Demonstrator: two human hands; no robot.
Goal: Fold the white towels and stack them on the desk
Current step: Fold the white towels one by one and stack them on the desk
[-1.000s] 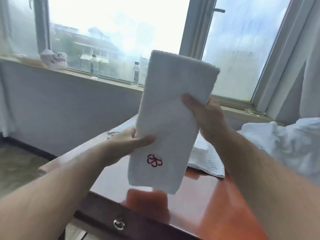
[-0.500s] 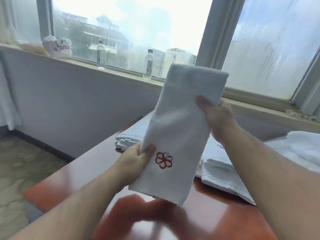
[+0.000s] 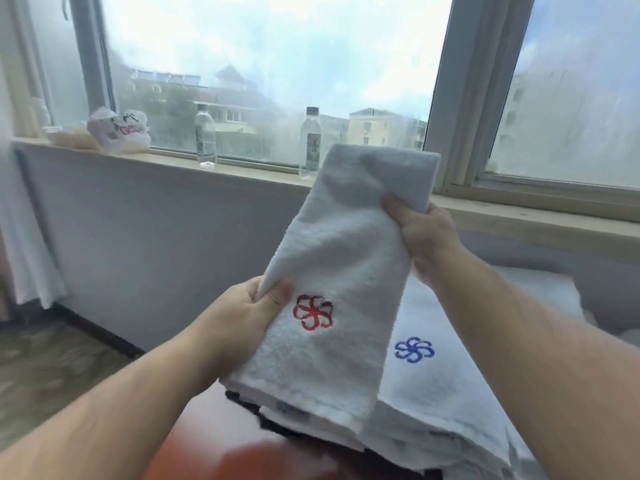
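Reaches forward with both bare forearms, angled in toward each other. Pinches the left edge of the towel [image 3: 346,265] with the left hand [image 3: 249,317], thumb on the front, held low. Grips the right edge higher up with the right hand [image 3: 422,237], thumb pressed across the front, fingers hidden behind.
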